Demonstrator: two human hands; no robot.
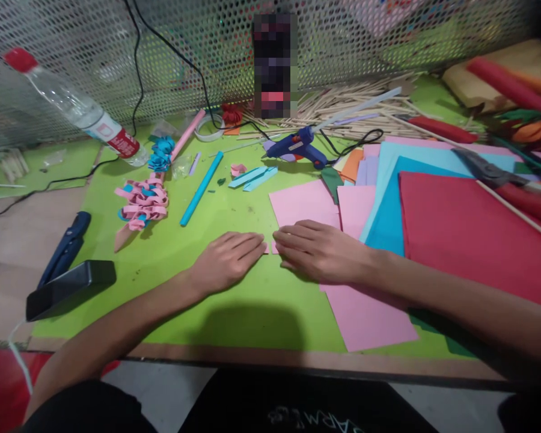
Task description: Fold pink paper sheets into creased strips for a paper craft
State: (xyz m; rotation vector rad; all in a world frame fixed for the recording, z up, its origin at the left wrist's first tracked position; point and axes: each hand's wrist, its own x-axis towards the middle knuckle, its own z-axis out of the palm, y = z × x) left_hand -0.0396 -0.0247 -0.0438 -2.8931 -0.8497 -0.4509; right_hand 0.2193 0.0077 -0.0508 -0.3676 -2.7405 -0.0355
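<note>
Pink paper ends (266, 248): facing across narrow gap; long axis covered.
Left hand (229, 258): palm down, fingers together; hold cannot be told.
Right hand (311, 249): likewise.
Paper's position: worktop (162, 246), between fingertips.

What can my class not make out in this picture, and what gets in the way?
Head view, all of these:
Pink paper: mostly covered by the left hand and right hand, so its full shape is hidden.
Red sheet: cut off by the right edge, partly covered by the right arm.
Bottle: its label's small print is too small to read.
Upright object at the back: pixelated.
</note>
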